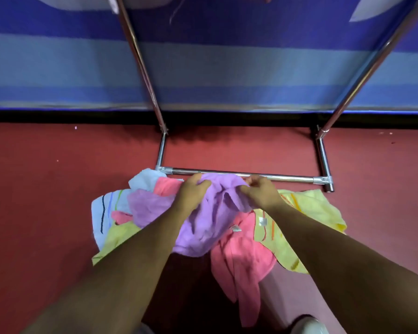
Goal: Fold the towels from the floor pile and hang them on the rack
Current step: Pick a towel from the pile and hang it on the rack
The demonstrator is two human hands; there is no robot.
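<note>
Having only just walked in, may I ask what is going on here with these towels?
A person is leaning over a pile of towels on the red floor, at the foot of a metal rack. The left hand and right hand both grip the purple towel on top of the pile. A pink towel, yellow towel and pale blue towel lie crumpled under and around it. None looks folded yet.
</note>
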